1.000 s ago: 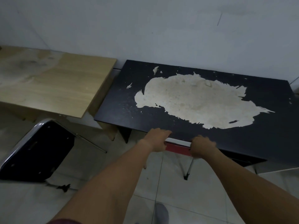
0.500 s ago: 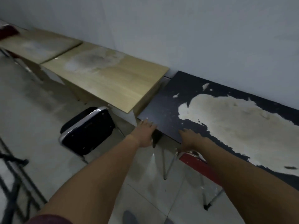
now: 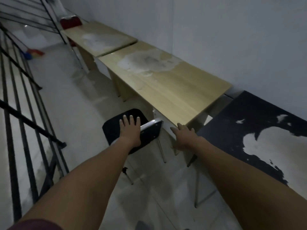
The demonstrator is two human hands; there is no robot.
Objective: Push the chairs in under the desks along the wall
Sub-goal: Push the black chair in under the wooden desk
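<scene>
A black chair (image 3: 114,128) with a chrome-edged back and thin metal legs stands on the floor beside the front edge of a light wooden desk (image 3: 167,87). My left hand (image 3: 130,130) reaches over the chair's backrest with fingers spread, holding nothing. My right hand (image 3: 182,135) hovers open, fingers apart, at the near corner of that wooden desk. To the right lies a black desk (image 3: 249,117) with a large worn pale patch. A second wooden desk (image 3: 98,39) continues the row farther along the wall.
Black metal bars of a rack (image 3: 25,113) run along the left side of the tiled floor. A red chair back (image 3: 70,22) shows at the far end. Colourful items (image 3: 34,53) lie on the floor near the far left. Thin metal legs (image 3: 197,188) stand under the black desk.
My view has swung left along the row. Both hands left the red chair under the black desk and now reach toward the black chair at the wooden desk.
</scene>
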